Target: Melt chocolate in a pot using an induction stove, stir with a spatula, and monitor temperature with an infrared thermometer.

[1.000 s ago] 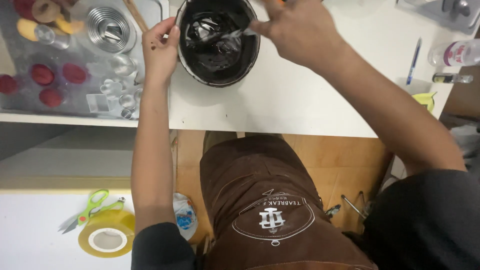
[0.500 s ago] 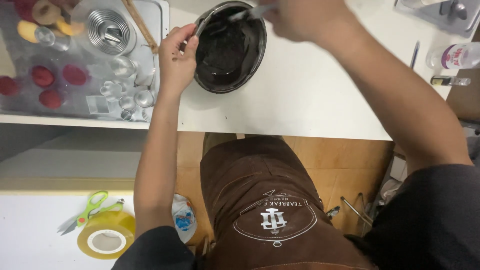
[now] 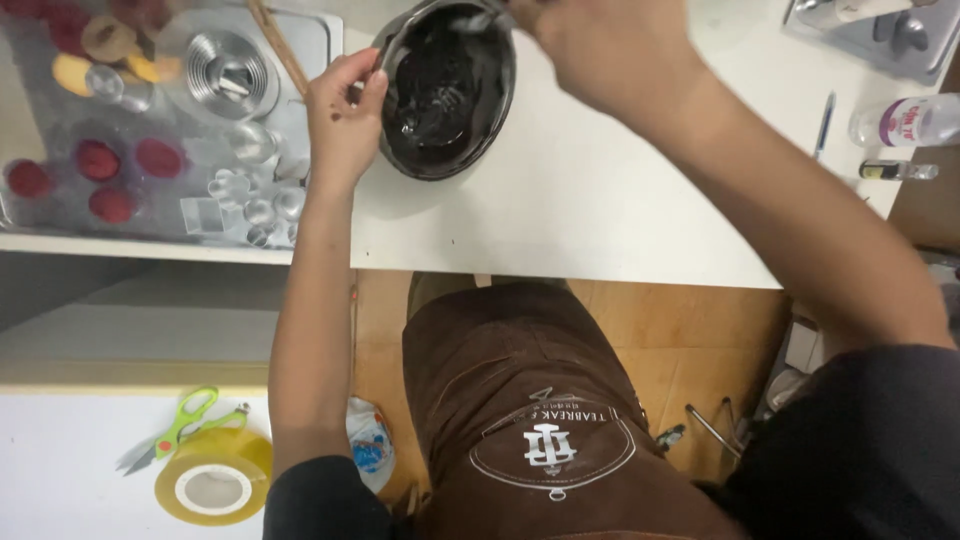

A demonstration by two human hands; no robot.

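A metal bowl (image 3: 445,90) of dark glossy chocolate mixture stands tilted on the white counter (image 3: 600,210). My left hand (image 3: 343,115) grips the bowl's left rim and props it up. My right hand (image 3: 600,45) is blurred at the bowl's upper right, closed on a metal utensil (image 3: 478,20) whose end dips into the mixture. Most of the utensil is hidden by the hand.
A steel tray (image 3: 160,130) at the left holds red and yellow round pieces, nested ring cutters (image 3: 220,70) and small metal moulds. A pen (image 3: 823,125), a small bottle (image 3: 905,122) and a vial lie at the right. Below, a tape roll (image 3: 212,478) and green scissors (image 3: 175,430) rest on a white surface.
The bowl has shifted right and up in view and is tilted more. My left hand stays on its rim while the right hand keeps stirring near the top edge.
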